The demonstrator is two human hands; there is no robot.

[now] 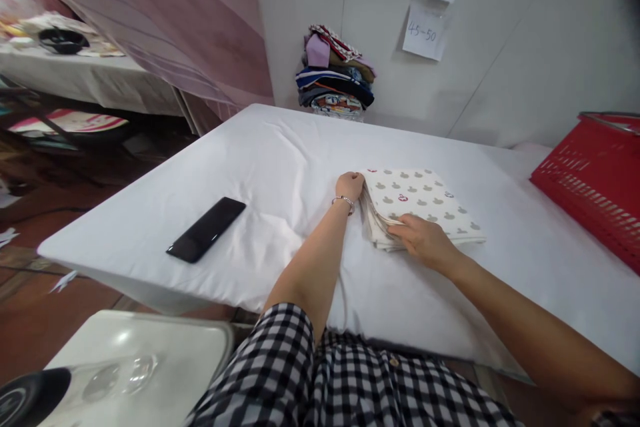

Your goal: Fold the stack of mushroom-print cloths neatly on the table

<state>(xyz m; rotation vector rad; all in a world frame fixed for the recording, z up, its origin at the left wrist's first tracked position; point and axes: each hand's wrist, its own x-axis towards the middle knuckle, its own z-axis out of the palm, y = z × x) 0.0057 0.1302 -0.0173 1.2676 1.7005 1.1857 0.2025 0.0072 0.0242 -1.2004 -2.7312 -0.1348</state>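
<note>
A folded white cloth (417,197) with a grey and red print lies in several layers on the white-covered table (280,167). My left hand (350,185), with a bracelet at the wrist, pinches the cloth's far left corner. At the near left corner my right hand (423,238) grips the upper layers, thumb on top and fingers tucked under the edge. Between the two hands the layers on the left side are slightly lifted and parted. The fingertips under the cloth are hidden.
A black phone (207,229) lies on the table's left. Folded clothes (336,73) are stacked against the wall at the back. A red plastic basket (593,180) stands at the right edge. Below left is a white stool (185,353) with a clear bottle on it.
</note>
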